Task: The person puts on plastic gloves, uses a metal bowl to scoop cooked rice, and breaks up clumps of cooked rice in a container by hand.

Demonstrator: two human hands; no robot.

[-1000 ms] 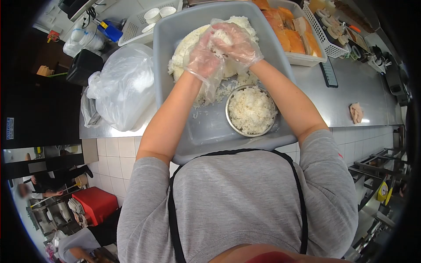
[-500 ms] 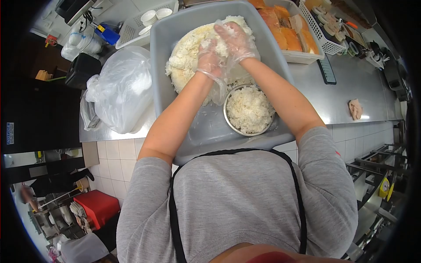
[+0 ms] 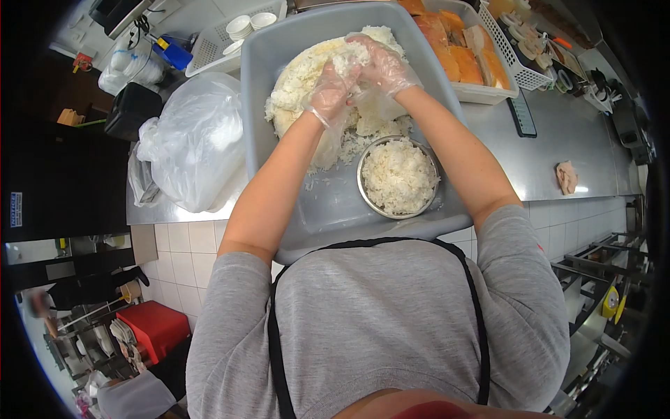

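Note:
Both hands wear clear plastic gloves above a grey tub [image 3: 335, 223] that holds a large mound of white cooked rice [image 3: 293, 84]. My left hand [image 3: 332, 92] curls around a clump of rice [image 3: 351, 59] from the near left. From the right, my right hand [image 3: 385, 67] cups the same clump, its fingers partly hidden by rice and glove. A round metal bowl [image 3: 361, 183] heaped with rice sits in the tub's near right part, below my hands.
Left of the tub lies a big translucent plastic bag [image 3: 195, 146]. A white basket with small bowls [image 3: 239, 26] stands behind it. At the back right is a container of orange fish slabs [image 3: 464, 63]; a phone [image 3: 522, 115] and crumpled cloth [image 3: 566, 177] lie on the steel counter.
My hands have come together around a clump of rice, with the left wrist shifting slightly left and the right one slightly right. More loose rice shows beneath them. The bowl stays put.

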